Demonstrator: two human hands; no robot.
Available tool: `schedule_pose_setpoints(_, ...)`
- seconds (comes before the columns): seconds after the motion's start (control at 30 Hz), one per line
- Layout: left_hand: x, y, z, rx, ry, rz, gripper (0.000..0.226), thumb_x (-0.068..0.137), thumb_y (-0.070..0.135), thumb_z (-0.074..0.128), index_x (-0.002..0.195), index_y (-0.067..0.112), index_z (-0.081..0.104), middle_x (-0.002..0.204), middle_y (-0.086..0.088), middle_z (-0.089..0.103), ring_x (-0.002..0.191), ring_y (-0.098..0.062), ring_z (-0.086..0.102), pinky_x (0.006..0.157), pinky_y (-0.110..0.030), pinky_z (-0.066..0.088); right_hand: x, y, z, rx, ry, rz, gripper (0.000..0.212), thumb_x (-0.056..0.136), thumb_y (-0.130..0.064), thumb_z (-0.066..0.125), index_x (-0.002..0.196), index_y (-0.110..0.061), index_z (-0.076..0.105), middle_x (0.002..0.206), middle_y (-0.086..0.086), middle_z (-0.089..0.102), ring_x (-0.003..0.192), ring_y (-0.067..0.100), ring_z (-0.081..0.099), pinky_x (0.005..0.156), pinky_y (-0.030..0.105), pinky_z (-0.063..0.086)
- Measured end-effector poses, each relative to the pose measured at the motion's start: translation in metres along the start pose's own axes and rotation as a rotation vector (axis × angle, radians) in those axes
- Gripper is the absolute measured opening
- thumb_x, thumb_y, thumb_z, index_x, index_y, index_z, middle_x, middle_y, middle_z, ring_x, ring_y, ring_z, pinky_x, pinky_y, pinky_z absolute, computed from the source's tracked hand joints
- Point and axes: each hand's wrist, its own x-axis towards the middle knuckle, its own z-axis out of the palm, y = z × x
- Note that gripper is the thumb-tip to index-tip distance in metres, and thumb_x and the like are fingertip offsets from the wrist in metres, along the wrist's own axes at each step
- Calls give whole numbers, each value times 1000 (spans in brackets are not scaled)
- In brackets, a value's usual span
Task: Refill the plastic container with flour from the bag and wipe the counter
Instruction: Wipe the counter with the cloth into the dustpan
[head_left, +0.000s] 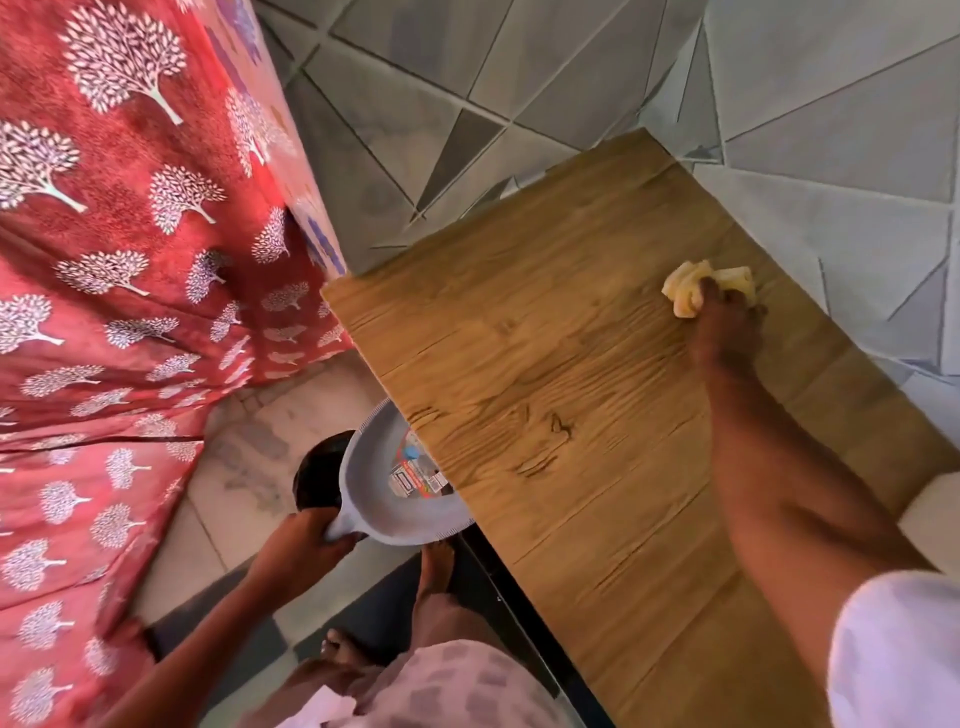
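Note:
My right hand (724, 325) grips a crumpled yellow cloth (691, 283) and presses it on the wood-grain counter (545, 374), near its far right edge. My left hand (301, 543) holds the handle of a grey plastic dustpan (384, 499), kept just below the counter's left edge with its open side under the wood. A printed label shows inside the pan. No flour bag or plastic container is in view.
A red curtain with white tree print (114, 260) hangs at the left. Grey tiled wall (779, 78) stands behind the counter. A dark round object (319, 475) sits on the floor behind the dustpan. My bare feet (436, 566) stand below.

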Motion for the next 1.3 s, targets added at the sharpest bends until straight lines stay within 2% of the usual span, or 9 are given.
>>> schedule_pose_setpoints(0.17,-6,15,-1,-33,-17,-7,14,84,39,72,79,26,68,73,8,69,66,-11,64,59,-29,47,-79,-101,-4,127,74,-157,46,79,-16,57,125,-12,64,109,24,66,94,45,62,96,54,45)
schedule_pose_setpoints(0.37,-17,29,-16,-139,12,-9,24,85,35,69,73,14,67,64,3,67,56,-12,56,52,-25,41,-267,-193,-27,363,-56,-685,43,82,-27,52,122,-21,68,123,12,66,109,33,65,96,45,46)
schedule_pose_setpoints(0.47,-19,27,-22,-158,16,-8,19,87,24,69,81,6,69,68,-6,72,53,-8,58,51,-22,44,-310,-195,-51,510,-215,-768,49,82,-25,42,122,-24,70,125,5,68,111,22,56,95,37,48)
schedule_pose_setpoints(0.53,-22,28,-23,-155,18,4,17,87,21,70,80,5,69,65,-5,70,48,-2,53,50,-18,42,-320,-186,-61,657,-296,-733,56,82,-20,37,128,-23,68,130,5,67,114,22,52,97,37,48)
schedule_pose_setpoints(0.63,-28,26,-17,-159,41,20,16,86,24,70,78,10,69,65,-2,69,59,-13,62,55,-26,45,-306,-161,-79,790,-155,-631,56,78,-8,44,128,-16,69,124,6,69,112,23,57,96,44,50)
schedule_pose_setpoints(0.8,-26,19,7,-171,6,38,30,82,45,71,77,16,68,63,2,69,63,-15,67,61,-37,53,-210,-65,-91,401,117,-338,51,82,-13,49,130,-22,65,130,5,65,112,31,60,96,43,41)
schedule_pose_setpoints(1.03,-29,43,32,-113,-11,67,26,85,34,74,64,32,59,60,7,64,61,-17,63,59,-32,47,-126,37,-47,169,-25,37,47,88,-9,67,134,-15,61,127,21,61,110,46,58,92,49,47)
schedule_pose_setpoints(1.13,-38,51,40,-120,7,64,23,85,34,74,67,33,59,59,8,60,56,-10,56,54,-28,40,-168,-13,-29,148,1,-84,41,82,-15,62,123,-15,67,108,19,68,97,43,64,91,50,48)
schedule_pose_setpoints(1.3,-64,68,51,-106,18,39,24,86,27,74,69,32,58,57,9,60,50,1,54,50,-21,38,-319,-115,-54,428,-26,-661,34,77,-22,61,109,-17,71,107,9,70,98,29,61,96,39,40)
